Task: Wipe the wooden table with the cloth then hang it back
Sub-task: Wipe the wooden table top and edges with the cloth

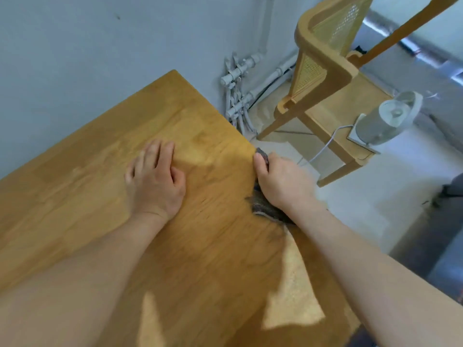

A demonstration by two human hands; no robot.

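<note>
The wooden table (100, 151) fills the left and middle of the head view, its far corner near the grey wall. My left hand (155, 181) lies flat on the tabletop, fingers apart, holding nothing. My right hand (280, 181) is at the table's right edge, gripping a dark grey cloth (265, 207). The cloth is pressed against the edge, and bits of it show above the thumb and below the wrist. Most of the cloth is hidden under my hand.
A wooden chair (323, 78) with a cane back stands to the right of the table. On its seat is a small white fan (388, 118) with a white cable. Grey pipes (240, 96) run along the wall corner. Pale floor lies beyond the table's right edge.
</note>
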